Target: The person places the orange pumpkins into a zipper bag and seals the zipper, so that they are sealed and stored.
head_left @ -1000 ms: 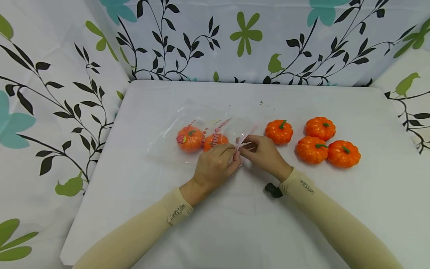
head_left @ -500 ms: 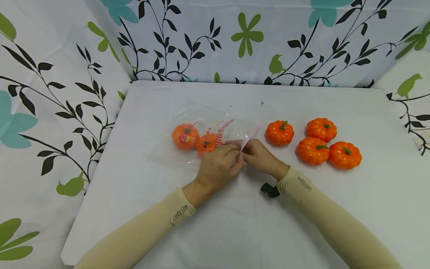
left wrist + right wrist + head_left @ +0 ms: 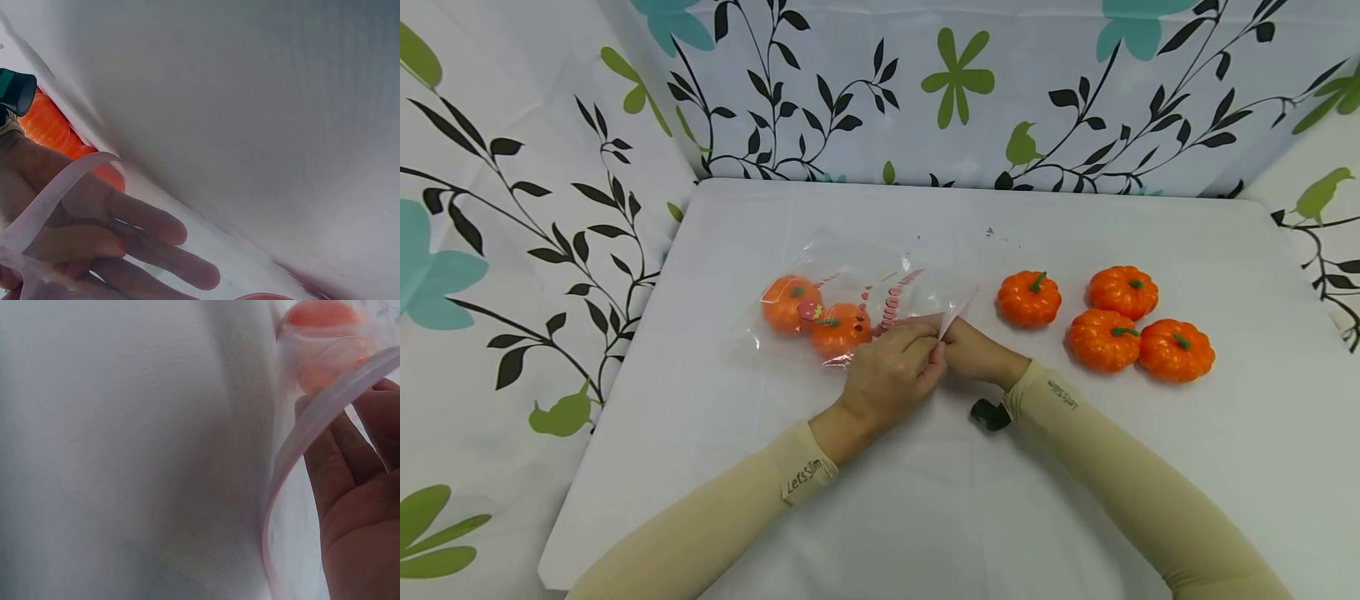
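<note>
Two orange toy pumpkins (image 3: 790, 304) with green stems lie inside a clear plastic zip bag (image 3: 895, 296) with red print. My left hand (image 3: 887, 375) pinches the near edge of the bag's mouth between thumb and fingers. My right hand (image 3: 977, 352) reaches leftward through the mouth, its fingers partly hidden behind the left hand. The right wrist view shows the pink bag rim (image 3: 312, 422) crossing over the straight fingers of the right hand (image 3: 369, 512), with the bagged pumpkins (image 3: 331, 369) just beyond. Through the film in the left wrist view, those fingers (image 3: 150, 219) look spread.
Right of the bag, a single orange pumpkin (image 3: 1028, 298) sits near a cluster of three pumpkins (image 3: 1103, 340). A black device (image 3: 990, 414) is at the right wrist. Patterned cloth (image 3: 820, 92) hangs behind the white table (image 3: 880, 517).
The right hand has gone from the bag's rim leftward into its mouth. Both bagged pumpkins have shifted left, deeper into the bag. The left hand keeps its pinch on the edge.
</note>
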The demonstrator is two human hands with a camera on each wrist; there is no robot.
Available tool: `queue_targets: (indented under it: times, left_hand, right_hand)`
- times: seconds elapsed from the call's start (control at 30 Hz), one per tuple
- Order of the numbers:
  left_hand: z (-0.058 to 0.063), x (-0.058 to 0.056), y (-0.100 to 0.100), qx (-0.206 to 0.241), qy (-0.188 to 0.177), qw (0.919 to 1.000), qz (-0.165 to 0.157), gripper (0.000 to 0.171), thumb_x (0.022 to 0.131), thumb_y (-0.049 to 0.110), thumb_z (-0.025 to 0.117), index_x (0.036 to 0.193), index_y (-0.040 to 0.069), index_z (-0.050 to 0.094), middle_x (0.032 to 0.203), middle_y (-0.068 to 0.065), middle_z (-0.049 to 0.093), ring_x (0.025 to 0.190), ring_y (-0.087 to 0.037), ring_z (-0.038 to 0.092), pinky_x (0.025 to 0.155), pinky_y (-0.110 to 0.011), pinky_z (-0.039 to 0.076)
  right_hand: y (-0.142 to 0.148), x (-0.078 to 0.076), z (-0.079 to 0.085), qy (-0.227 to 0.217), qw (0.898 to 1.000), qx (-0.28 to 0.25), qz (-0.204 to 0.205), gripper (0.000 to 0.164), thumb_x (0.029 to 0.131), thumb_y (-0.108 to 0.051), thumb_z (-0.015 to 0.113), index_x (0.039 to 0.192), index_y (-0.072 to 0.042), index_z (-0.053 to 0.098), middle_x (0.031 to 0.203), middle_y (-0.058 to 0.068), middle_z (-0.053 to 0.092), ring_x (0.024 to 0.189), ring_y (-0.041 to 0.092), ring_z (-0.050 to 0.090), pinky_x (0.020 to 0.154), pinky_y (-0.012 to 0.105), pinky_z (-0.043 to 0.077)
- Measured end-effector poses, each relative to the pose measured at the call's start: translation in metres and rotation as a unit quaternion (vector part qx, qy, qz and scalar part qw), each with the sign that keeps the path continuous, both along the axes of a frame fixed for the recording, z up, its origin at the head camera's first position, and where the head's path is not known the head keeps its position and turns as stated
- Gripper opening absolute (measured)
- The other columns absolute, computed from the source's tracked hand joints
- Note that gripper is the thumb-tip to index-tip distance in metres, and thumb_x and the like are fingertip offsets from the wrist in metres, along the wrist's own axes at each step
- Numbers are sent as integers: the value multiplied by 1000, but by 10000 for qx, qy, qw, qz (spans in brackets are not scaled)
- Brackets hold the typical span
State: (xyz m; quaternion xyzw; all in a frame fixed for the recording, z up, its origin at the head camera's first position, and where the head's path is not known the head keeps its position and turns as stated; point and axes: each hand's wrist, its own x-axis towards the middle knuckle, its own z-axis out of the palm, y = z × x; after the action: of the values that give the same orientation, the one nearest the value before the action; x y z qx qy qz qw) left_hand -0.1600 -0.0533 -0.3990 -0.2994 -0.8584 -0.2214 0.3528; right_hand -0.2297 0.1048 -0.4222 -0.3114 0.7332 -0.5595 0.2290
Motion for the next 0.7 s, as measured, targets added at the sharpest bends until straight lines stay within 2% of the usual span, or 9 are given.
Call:
queue_targets:
  times: [0.1, 0.23, 0.3, 0.33, 0.43, 0.5, 0.57, 0.63, 0.7]
  left_hand:
    - [1, 0, -1, 12, -39, 10000, -22, 9, 86, 8, 70, 85, 1, 75, 97, -8, 74, 91, -22, 72, 81, -31, 59]
    - [1, -2, -2, 51, -44, 10000, -28, 10, 86, 9, 70, 85, 1, 75, 100, -9, 74, 93, -21, 72, 80, -31, 59]
    - [2, -4, -1, 79, -22, 10000, -26, 10, 86, 9, 70, 85, 1, 75, 101, -9, 74, 92, -21, 73, 79, -30, 60]
    - [2, -5, 0, 94, 0, 10000, -18, 10, 86, 9, 71, 85, 1, 75, 101, -9, 75, 92, -21, 73, 78, -30, 60]
    - [5, -8, 2, 111, 26, 9999, 17, 10, 87, 9, 70, 84, 2, 76, 98, -8, 75, 89, -20, 73, 77, -30, 60]
    - [6, -9, 3, 88, 23, 9999, 53, 10, 87, 9, 70, 84, 2, 76, 96, -8, 75, 87, -20, 73, 76, -30, 60]
    - [7, -10, 4, 49, -3, 9999, 90, 10, 87, 9, 69, 85, 2, 77, 96, -8, 75, 85, -20, 73, 75, -30, 60]
    - [8, -11, 5, 23, -40, 9999, 111, 10, 87, 9, 70, 86, 2, 77, 96, -8, 76, 85, -20, 74, 74, -29, 60]
    - [9, -12, 5, 8, -81, 9999, 125, 10, 87, 8, 70, 87, 1, 78, 95, -8, 76, 83, -19, 74, 72, -29, 60]
  right_hand:
    - [-2, 0, 0, -76, 10000, -61, -4, 38, 95, 7, 56, 133, 14, 56, 131, 25, 62, 120, 31, 59, 109, 41, 43]
    - [-1, 0, -1, -228, 9996, -76, -173, 44, 96, 6, 54, 139, 15, 48, 135, 26, 58, 124, 31, 54, 111, 44, 39]
    - [1, 0, -1, -251, 9992, -46, -294, 44, 95, 6, 51, 138, 15, 48, 133, 22, 60, 119, 26, 55, 109, 40, 40]
    - [3, -1, 0, -253, 9991, -36, -338, 42, 94, 6, 50, 136, 14, 50, 126, 19, 63, 113, 23, 56, 105, 36, 43]
    - [8, -2, 3, -218, 9992, 4, -341, 31, 90, 7, 47, 116, 16, 62, 96, 10, 67, 86, 15, 56, 81, 25, 46]
    - [14, -2, 6, -184, 9992, 67, -340, 28, 89, 8, 47, 109, 15, 66, 88, 5, 66, 78, 15, 53, 73, 24, 45]
    - [21, -1, 9, -97, 9988, 275, -390, 27, 94, 6, 48, 111, 13, 68, 92, 8, 69, 81, 17, 57, 75, 25, 49]
    - [31, 1, 14, -5, 9977, 452, -514, 30, 97, 3, 51, 124, 10, 66, 113, 12, 71, 99, 21, 63, 90, 31, 53]
    - [43, 4, 19, 122, 9958, 615, -659, 34, 100, 0, 53, 132, 5, 63, 127, 14, 67, 116, 24, 62, 101, 36, 50]
